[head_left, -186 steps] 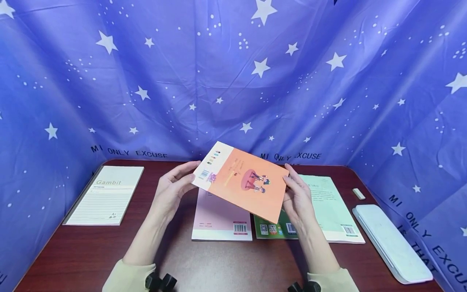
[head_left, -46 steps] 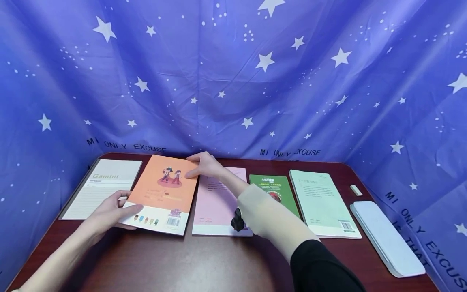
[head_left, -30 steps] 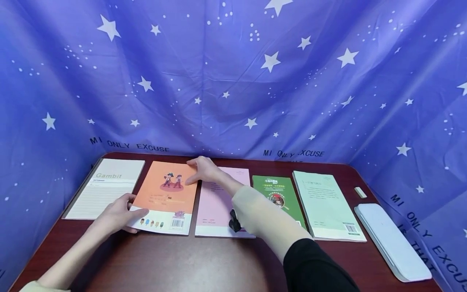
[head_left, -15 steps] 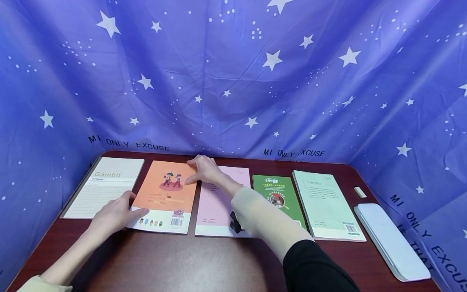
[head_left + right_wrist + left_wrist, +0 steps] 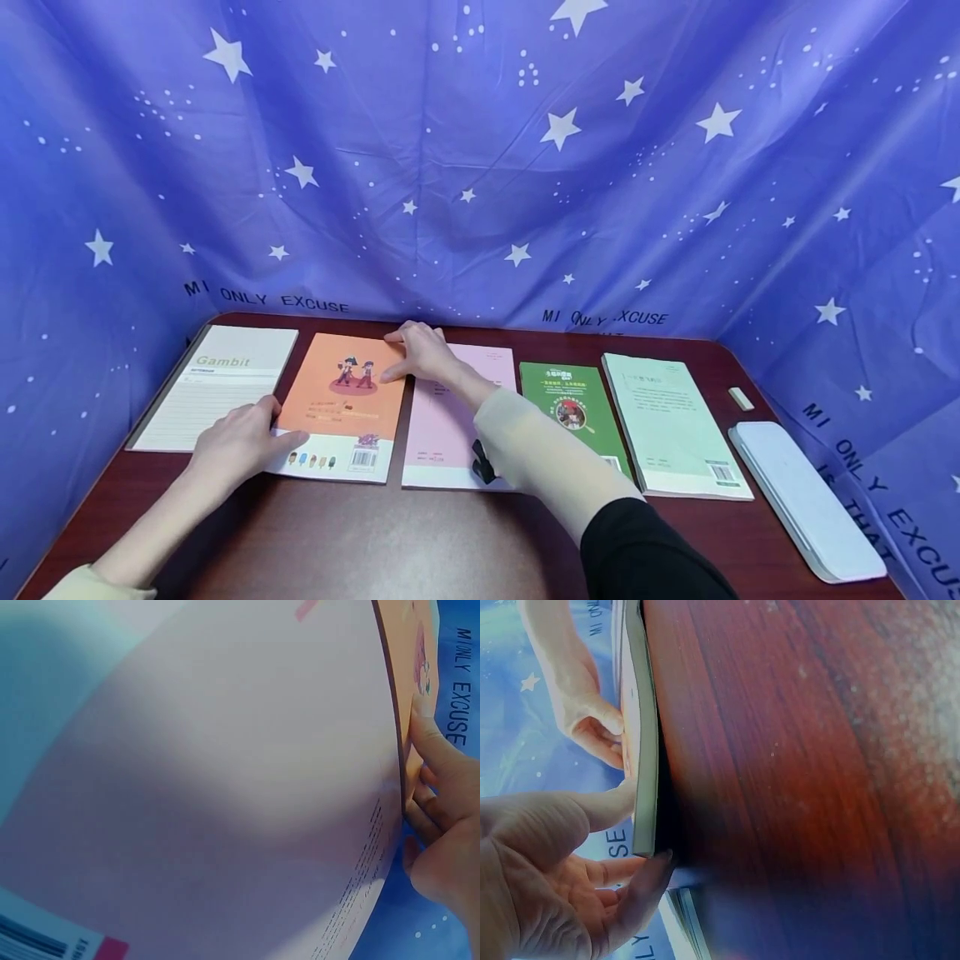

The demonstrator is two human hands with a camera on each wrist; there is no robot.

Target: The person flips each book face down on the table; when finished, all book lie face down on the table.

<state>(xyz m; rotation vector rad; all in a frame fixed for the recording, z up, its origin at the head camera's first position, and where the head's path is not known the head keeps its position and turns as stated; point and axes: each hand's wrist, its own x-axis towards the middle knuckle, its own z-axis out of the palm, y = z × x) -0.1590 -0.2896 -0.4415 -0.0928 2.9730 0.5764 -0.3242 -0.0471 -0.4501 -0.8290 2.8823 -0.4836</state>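
An orange book [image 5: 342,387] with a white band and two cartoon figures lies back cover up, between the notebook and the pink book. My left hand [image 5: 238,440] holds its near left corner, thumb on the white band. The left wrist view shows that hand [image 5: 562,877] with its fingers around the book's corner [image 5: 646,787]. At the far right corner, my right hand [image 5: 426,352] grips the book, thumb on the cover and fingers at the edge. In the right wrist view the thumb of the right hand [image 5: 450,817] presses the orange cover [image 5: 405,682].
A Gambit notebook [image 5: 217,392] lies at the left. Rightward lie a pink book [image 5: 442,433], partly under my right arm, a green book [image 5: 558,387] and a pale green book [image 5: 667,417]. An eraser [image 5: 741,398] and a white case [image 5: 806,500] sit at the table's [image 5: 390,542] right side.
Earlier the orange book was held up, tilted, above the pink and green books. It has moved left and down onto the table, turned round. Over the last second it barely shifts.
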